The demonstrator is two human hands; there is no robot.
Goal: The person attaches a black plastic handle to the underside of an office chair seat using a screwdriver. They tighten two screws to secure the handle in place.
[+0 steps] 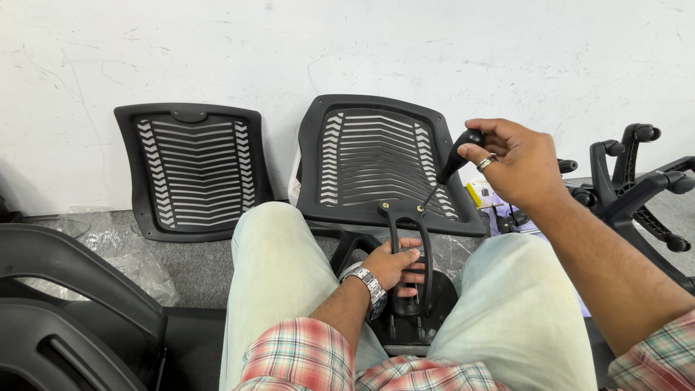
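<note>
Left hand clasps one bracket, right grip holds one screwdriver; two backrests.

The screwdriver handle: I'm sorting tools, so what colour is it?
Black, as the head view shows: the screwdriver handle sits in the right hand.

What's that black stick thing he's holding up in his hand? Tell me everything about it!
It is a screwdriver. It has a fat black handle that looks like plastic or rubber, and a thin dark metal shaft. The right hand wraps around the handle's top. The tool is tilted, its handle up to the right and its tip pointing down to the left, reaching the top of the black armrest bracket. The left hand grips that bracket lower down, between the person's knees. Whether the tip sits on a screw cannot be seen.
</note>
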